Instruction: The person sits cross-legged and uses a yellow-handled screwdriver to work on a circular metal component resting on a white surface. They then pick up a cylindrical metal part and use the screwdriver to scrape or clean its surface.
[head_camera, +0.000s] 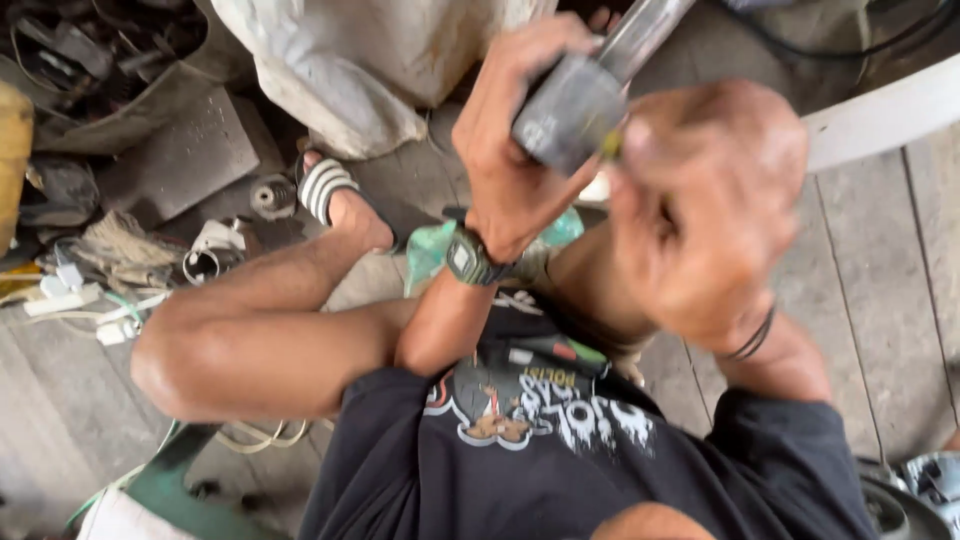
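- Landmark: the grey metal cylinder (572, 110), a heavy block-like end on a shiny round shaft (645, 30) that runs up and right out of view.
- Left hand (515, 140) is closed round the cylinder from the left, fingers wrapped behind it and thumb side toward the camera. Judged to be a steadying grip that keeps the piece raised at chest level, close to the eyes.
- Wristwatch (468, 258) w/ dark strap sits on that wrist, below the cylinder.
- Right hand (700, 205) is just right of the cylinder and blurred. Fingers are curled in, pinched at the cylinder's right edge, where a small yellowish bit (612, 145) shows. Cannot tell if that is a tool tip or part of the piece, nor exactly what the hand grips; it looks closed, touching or nearly touching the cylinder.
- Thin dark band (752, 338) on the right wrist, below-right of the cylinder.
- Person sits w/ knees up. Bare left knee (185, 360) is far below-left of the cylinder, and the left forearm comes up past the thigh, which may help brace the hold.
- Foot in a striped sandal (330, 190) is left of the cylinder, on the plank floor (880, 300).
- Scrap parts, cables and white plugs (70, 290) lie well left of the cylinder.
- White plastic chair edge (880, 110) is right of it.
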